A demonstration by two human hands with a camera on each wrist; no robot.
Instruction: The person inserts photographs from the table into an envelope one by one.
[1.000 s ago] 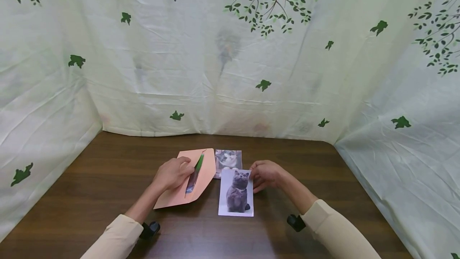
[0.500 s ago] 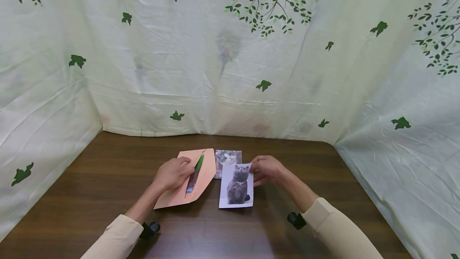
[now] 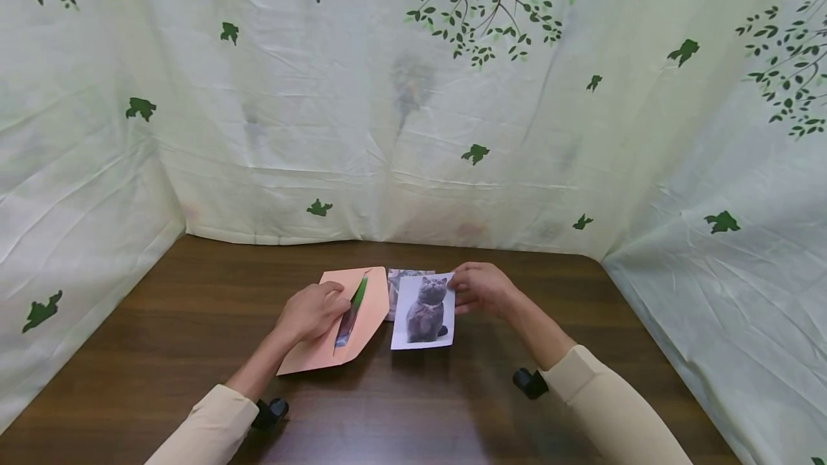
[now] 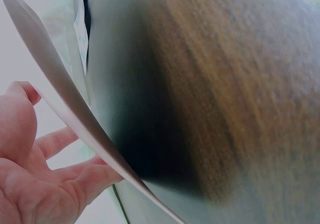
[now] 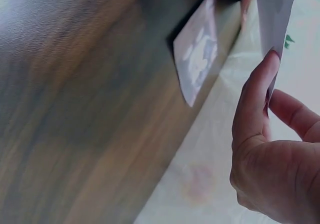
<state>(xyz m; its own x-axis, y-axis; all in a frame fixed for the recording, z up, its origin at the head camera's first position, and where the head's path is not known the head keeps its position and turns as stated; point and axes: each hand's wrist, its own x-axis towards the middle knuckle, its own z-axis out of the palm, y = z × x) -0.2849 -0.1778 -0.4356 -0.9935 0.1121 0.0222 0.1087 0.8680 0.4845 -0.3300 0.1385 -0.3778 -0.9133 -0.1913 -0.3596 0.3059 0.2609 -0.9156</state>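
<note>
My left hand (image 3: 314, 311) grips a peach envelope (image 3: 310, 359), thumb on its top face and fingers beneath. Through the envelope's opening shows a strip of a picture with green and purple-grey tones. In my right hand (image 3: 481, 288) is a photo of a grey cat (image 3: 423, 311), pinched at its upper right edge. That photo is lifted off the table, as the right wrist view shows. Behind it a second cat photo (image 3: 395, 282) lies flat on the table, mostly covered in the head view; the right wrist view shows this flat photo (image 5: 197, 54) lying by itself.
The brown wooden table (image 3: 161, 350) has a rounded far right corner. A white cloth (image 3: 291, 113) printed with leaves hangs along the back and both sides. Dark wrist cameras sit below the left wrist (image 3: 268, 412) and right wrist (image 3: 531, 383).
My right hand has moved the grey cat photo away from me and up, so it now covers most of the flat photo. The left hand and envelope stay in place.
</note>
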